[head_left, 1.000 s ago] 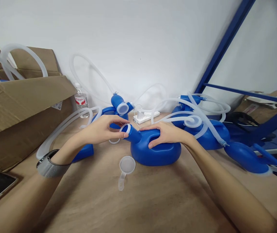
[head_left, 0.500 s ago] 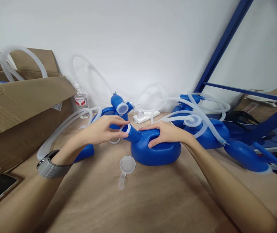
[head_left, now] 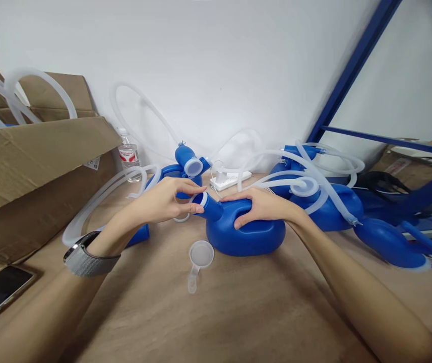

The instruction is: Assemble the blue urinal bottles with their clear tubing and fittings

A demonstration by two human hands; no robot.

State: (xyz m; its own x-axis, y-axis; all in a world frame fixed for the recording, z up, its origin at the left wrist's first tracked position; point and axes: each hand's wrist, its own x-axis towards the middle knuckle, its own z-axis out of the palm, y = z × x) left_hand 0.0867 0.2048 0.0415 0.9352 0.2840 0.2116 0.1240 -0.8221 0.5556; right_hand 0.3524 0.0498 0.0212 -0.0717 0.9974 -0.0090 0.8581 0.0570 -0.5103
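A blue plastic urinal bottle [head_left: 244, 234] lies on the brown tabletop, its slanted neck pointing left. My right hand [head_left: 263, 205] grips it from above, thumb and fingers around its handle part. At the mouth, my left hand [head_left: 170, 200] pinches a white ring [head_left: 204, 198] between thumb and fingers; whether the ring sits fully on the rim I cannot tell. In front of the bottle lies a translucent white cap [head_left: 201, 253] with a strap, touched by neither hand.
More blue bottles [head_left: 329, 209] with coiled clear hoses [head_left: 314, 169] stand behind and right. A cardboard box [head_left: 45, 166] fills the left side, beside a water bottle [head_left: 128, 156]. A phone [head_left: 0, 292] lies front left. A white power strip [head_left: 231, 180] sits by the wall.
The whole view has shifted slightly. Both hands keep their hold on the bottle and the ring, with hardly any visible movement between them.
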